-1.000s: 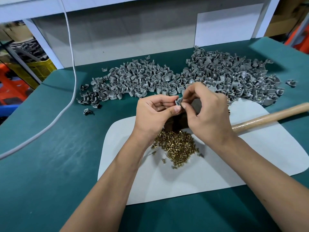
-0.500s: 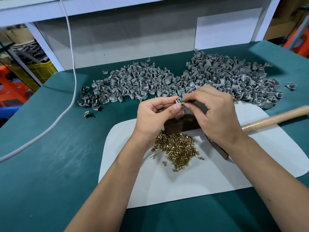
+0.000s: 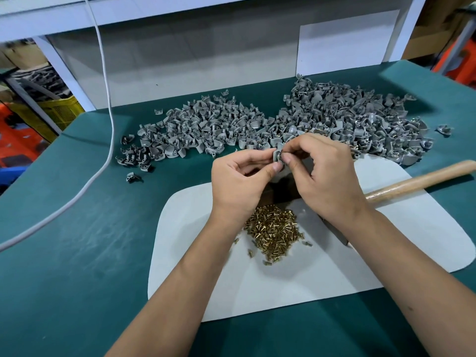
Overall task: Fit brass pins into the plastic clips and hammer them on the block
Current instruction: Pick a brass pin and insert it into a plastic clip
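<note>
We have a single view, from a wide-angle camera worn on the person's head; it looks forward and steeply down over both forearms onto the dark green work table (image 3: pixel 77 253); the hands sit close, at frame centre; the grey back panel (image 3: pixel 195 60) closes the far side; straight edges bow toward the frame borders; no second view exists for overlap.
</note>
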A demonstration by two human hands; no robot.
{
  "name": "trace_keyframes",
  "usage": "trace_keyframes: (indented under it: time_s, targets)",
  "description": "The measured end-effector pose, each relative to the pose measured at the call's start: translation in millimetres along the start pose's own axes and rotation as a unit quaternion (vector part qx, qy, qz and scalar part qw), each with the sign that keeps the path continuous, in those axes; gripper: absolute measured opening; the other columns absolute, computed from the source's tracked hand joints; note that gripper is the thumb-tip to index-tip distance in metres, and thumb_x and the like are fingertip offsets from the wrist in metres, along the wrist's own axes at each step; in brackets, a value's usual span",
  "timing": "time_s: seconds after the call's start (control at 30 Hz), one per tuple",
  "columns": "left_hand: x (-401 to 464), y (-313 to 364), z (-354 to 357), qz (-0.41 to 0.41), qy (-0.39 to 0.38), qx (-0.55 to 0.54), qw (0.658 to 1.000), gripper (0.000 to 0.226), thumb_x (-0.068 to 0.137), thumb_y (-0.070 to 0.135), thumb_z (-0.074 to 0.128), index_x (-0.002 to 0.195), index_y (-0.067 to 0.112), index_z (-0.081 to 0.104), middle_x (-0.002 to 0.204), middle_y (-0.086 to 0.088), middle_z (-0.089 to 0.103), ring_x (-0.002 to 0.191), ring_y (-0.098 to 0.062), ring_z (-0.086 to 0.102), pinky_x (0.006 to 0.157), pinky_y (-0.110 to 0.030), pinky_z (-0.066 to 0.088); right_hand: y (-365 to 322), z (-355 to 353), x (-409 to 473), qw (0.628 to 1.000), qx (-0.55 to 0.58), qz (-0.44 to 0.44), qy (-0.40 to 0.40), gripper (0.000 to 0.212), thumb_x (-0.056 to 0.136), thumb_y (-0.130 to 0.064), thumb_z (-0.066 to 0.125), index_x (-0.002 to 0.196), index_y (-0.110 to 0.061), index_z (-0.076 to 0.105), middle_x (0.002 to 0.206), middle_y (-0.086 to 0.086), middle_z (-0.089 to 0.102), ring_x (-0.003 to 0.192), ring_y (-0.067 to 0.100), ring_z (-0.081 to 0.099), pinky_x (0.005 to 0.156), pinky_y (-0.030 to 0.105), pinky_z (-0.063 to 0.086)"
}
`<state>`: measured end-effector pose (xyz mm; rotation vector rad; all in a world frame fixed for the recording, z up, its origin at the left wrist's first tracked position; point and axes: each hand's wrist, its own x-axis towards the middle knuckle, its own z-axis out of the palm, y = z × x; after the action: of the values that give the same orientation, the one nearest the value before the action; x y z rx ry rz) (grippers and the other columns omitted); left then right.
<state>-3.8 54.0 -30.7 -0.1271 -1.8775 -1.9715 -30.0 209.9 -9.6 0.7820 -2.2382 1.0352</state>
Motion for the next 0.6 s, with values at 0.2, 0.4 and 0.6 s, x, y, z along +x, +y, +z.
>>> trace_keyframes:
  time_s: [0.2, 0.4, 0.6]
  targets:
    - [-0.8, -0.5, 4.7, -0.03, 0.024, 0.017, 0.999, 0.023, 0.078, -0.01, 0.081, 0.099, -0.002, 0.078, 0.093, -0.016, 0.078, 0.088, -0.032, 0.077, 0.089, -0.052, 0.061, -6.7, 3.9, -1.2, 0.998, 0.002, 0.052, 0.02, 0.004, 0.088, -0.005, 0.071, 0.09, -0.006, 0.074, 0.085, 0.001, 0.072, 0.077, 0.013, 0.063, 0.073, 0.017, 0.049]
    - [-5.4, -0.8, 10.7, 0.001, 0.056, 0.09, 0.994, 0.021, 0.079, -0.007, 0.081, 0.096, 0.004, 0.08, 0.089, -0.005, 0.08, 0.083, -0.015, 0.078, 0.084, -0.037, 0.063, -11.8, 7.7, -2.7, 0.996, -0.007, 0.08, 0.024, 0.005, 0.088, -0.004, 0.07, 0.09, -0.006, 0.075, 0.084, 0.002, 0.073, 0.076, 0.015, 0.065, 0.074, 0.025, 0.054]
    - [-6.9, -0.7, 10.9, 0.032, 0.058, 0.142, 0.988, 0.022, 0.079, -0.006, 0.08, 0.099, 0.004, 0.08, 0.092, -0.004, 0.079, 0.085, -0.012, 0.077, 0.086, -0.037, 0.063, -13.7, 9.3, -1.1, 0.994, -0.002, 0.103, 0.025, 0.007, 0.088, -0.005, 0.07, 0.089, -0.009, 0.075, 0.083, 0.0, 0.073, 0.074, 0.012, 0.065, 0.073, 0.014, 0.05]
